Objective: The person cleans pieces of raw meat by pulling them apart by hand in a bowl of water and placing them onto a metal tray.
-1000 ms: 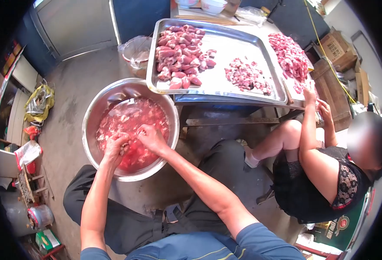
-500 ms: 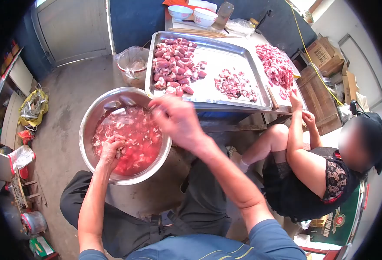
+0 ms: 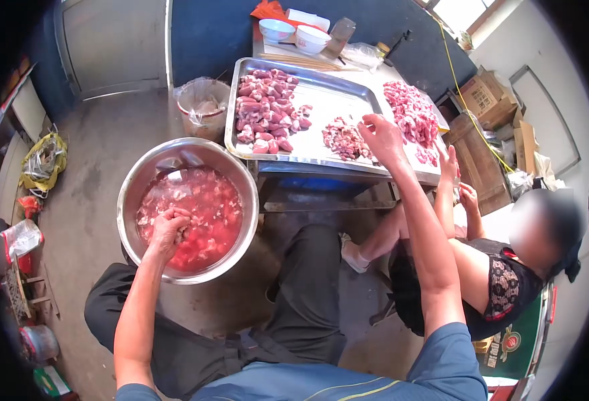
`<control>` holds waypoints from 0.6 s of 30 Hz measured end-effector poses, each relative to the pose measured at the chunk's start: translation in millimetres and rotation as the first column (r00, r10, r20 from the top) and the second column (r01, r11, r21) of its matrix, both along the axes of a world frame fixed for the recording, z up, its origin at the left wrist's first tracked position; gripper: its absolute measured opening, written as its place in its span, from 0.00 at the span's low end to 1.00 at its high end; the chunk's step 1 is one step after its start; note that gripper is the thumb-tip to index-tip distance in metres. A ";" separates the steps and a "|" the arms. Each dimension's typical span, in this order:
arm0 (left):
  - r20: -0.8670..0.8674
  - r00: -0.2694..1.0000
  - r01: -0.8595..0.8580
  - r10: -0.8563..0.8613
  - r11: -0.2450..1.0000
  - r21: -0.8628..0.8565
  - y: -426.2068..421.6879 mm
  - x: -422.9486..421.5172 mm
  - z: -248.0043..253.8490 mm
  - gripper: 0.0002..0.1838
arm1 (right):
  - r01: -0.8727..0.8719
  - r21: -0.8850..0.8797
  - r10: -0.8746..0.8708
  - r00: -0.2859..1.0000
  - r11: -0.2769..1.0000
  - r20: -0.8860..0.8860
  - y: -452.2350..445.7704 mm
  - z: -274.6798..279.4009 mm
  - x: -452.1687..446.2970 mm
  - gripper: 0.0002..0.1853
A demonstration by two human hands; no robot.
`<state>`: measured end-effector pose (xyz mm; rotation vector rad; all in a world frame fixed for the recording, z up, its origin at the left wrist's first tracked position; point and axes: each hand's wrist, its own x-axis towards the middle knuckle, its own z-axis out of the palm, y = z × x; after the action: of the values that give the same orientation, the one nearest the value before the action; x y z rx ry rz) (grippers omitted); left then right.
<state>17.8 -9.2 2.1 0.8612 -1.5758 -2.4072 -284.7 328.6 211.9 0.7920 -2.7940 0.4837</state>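
Observation:
My left hand (image 3: 170,227) is closed over the metal basin (image 3: 246,224), its fingers curled round small pale pieces of meat. Red water with floating scraps (image 3: 207,207) fills the basin. My right hand (image 3: 383,137) is raised over the right side of the large metal tray (image 3: 308,158); its fingers are bent, and whether they hold anything is too small to tell. Just below and left of it in the tray lies a pile of small cut pieces (image 3: 344,139). Whole dark red hearts (image 3: 268,110) cover the tray's left part.
A heap of cut meat (image 3: 411,113) lies right of the tray, near a seated person's hands (image 3: 449,174). Bowls (image 3: 311,39) and thin sticks (image 3: 301,62) stand behind the tray. A lined bucket (image 3: 204,107) is behind the basin.
My right hand has left the basin and moved right and up, over the tray's small pieces. My left hand has stayed over the basin. The view has shifted slightly.

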 end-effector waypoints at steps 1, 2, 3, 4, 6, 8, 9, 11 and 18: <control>-0.009 1.000 0.012 -0.012 1.000 -0.024 0.0 -2.4 0.3 0.05 | 0.007 -0.049 -0.010 0.998 0.999 -0.057 -2.5 2.3 3.1 0.18; -0.012 1.000 0.019 -0.019 1.000 -0.025 1.4 -3.8 1.1 0.05 | 0.010 -0.100 -0.022 0.993 0.995 -0.114 -5.4 4.2 5.7 0.14; -0.005 1.000 0.023 -0.023 0.999 -0.023 2.5 -4.5 1.8 0.06 | -0.028 -0.163 0.007 0.991 0.986 -0.130 -6.4 -3.5 1.2 0.12; 0.000 1.000 0.024 -0.024 0.999 -0.023 2.4 -3.5 2.7 0.06 | -0.026 -0.166 0.004 0.991 0.986 -0.132 -5.2 -9.9 -3.5 0.12; -0.015 1.000 0.026 -0.026 1.000 -0.018 -0.1 -1.5 -0.4 0.05 | -0.005 -0.347 -0.027 0.996 0.938 -0.087 -9.8 -18.1 -10.0 0.12; -0.027 0.999 0.026 -0.026 1.000 -0.010 -1.2 -0.1 -0.9 0.04 | -0.013 -0.340 -0.044 0.986 0.940 -0.160 -12.3 -21.4 -10.5 0.11; -0.025 1.000 0.006 -0.006 1.000 -0.008 0.7 -0.1 3.5 0.04 | -0.041 -0.370 -0.044 0.975 0.928 -0.219 -15.9 -21.3 -7.0 0.11; -0.023 1.000 -0.011 0.010 1.000 -0.007 1.2 -1.1 2.3 0.04 | -0.089 -0.499 -0.039 0.970 0.862 -0.239 -29.3 -19.1 10.9 0.08; -0.043 0.999 0.025 -0.026 0.999 -0.028 0.9 -3.7 -1.3 0.06 | -0.444 -0.424 0.230 0.855 0.789 -0.465 -88.1 -40.9 96.1 0.06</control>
<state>14.1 -8.3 0.7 0.7838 -1.6100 -2.3980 -188.6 240.5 171.0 1.1180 -1.9993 0.9711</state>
